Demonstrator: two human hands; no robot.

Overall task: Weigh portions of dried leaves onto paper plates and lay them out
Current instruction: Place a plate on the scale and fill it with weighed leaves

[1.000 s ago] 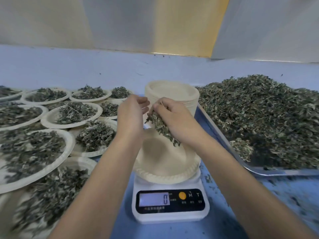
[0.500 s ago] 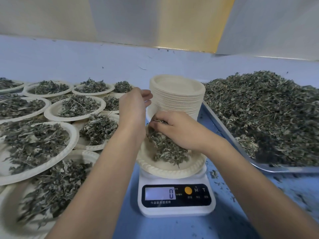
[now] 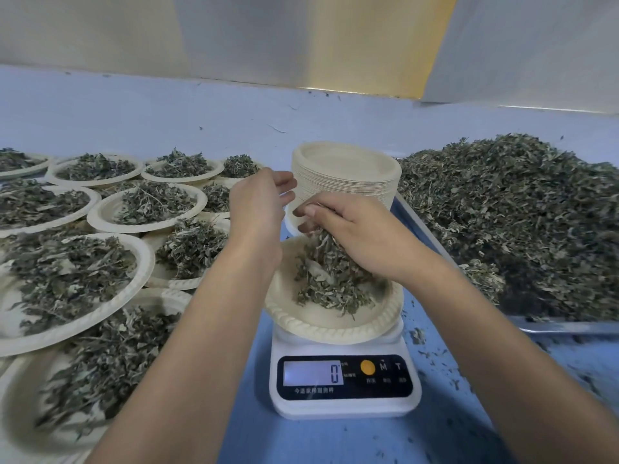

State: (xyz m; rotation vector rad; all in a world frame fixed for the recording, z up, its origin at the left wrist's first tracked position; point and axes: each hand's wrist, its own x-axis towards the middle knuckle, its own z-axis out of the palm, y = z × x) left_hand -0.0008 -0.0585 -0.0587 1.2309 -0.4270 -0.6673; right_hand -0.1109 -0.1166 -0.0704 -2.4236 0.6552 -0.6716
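Observation:
A white digital scale (image 3: 345, 403) stands on the blue table and its display reads 0. On it sits a paper plate (image 3: 335, 331) with a heap of dried leaves (image 3: 331, 289). My right hand (image 3: 358, 236) hovers just above the heap with its fingers curled round a bunch of leaves, and leaves stream down from it onto the plate. My left hand (image 3: 258, 202) hangs beside it, fingers relaxed and holding nothing, close to a tall stack of unused paper plates (image 3: 345, 175) behind the scale.
Several filled paper plates (image 3: 70, 283) overlap across the left side of the table. A metal tray (image 3: 569, 327) heaped with loose dried leaves (image 3: 519, 212) fills the right. Leaf crumbs lie scattered on the blue table (image 3: 435, 430) near the scale.
My right hand brought its bunch of leaves down onto the plate and has lifted slightly, leaving a heap. The left hand stayed beside the stack. The scale still reads 0.

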